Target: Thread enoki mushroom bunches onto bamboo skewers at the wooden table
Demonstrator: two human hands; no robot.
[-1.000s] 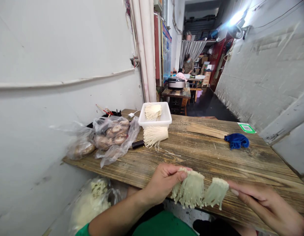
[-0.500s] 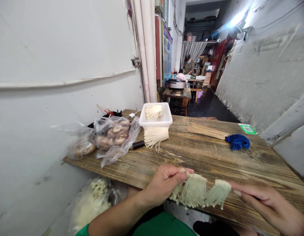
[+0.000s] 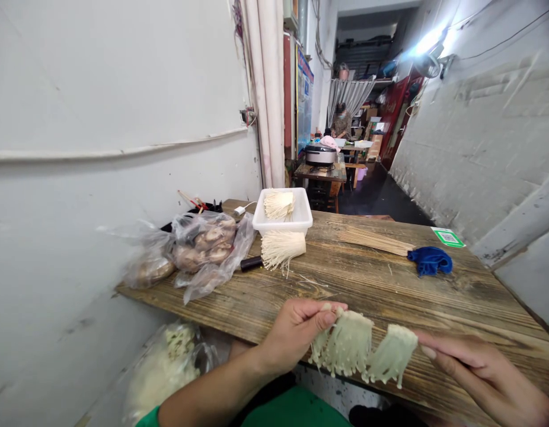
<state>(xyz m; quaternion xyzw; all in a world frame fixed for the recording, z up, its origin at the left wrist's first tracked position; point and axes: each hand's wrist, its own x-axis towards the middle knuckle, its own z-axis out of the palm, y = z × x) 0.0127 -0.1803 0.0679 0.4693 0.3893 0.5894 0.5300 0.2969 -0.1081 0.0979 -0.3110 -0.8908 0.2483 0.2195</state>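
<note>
Near the table's front edge, my left hand (image 3: 296, 332) is closed in a pinch at the upper left end of a row of pale enoki mushrooms (image 3: 350, 344). Their caps hang downward in separate clumps. On the right, my right hand (image 3: 472, 362) pinches the top edge of another enoki clump (image 3: 394, 350), a narrow gap away from the others. Whether a skewer runs through the clumps is too blurred to tell. Farther back lies a larger enoki bunch (image 3: 283, 249) on the wood, beside a dark handle (image 3: 251, 264).
A white plastic tub (image 3: 303, 207) holds more enoki. Bagged brown mushrooms (image 3: 207, 243) lie on the left of the wooden table (image 3: 345, 279). Thin wooden sticks (image 3: 374, 239) end at a blue cloth (image 3: 430, 261). A filled plastic bag (image 3: 163, 373) sits below; a person (image 3: 342, 123) stands far back.
The right enoki clump hangs slightly lower and swings a little. Both hands keep nearly the same place and hold. The view has shifted slightly.
</note>
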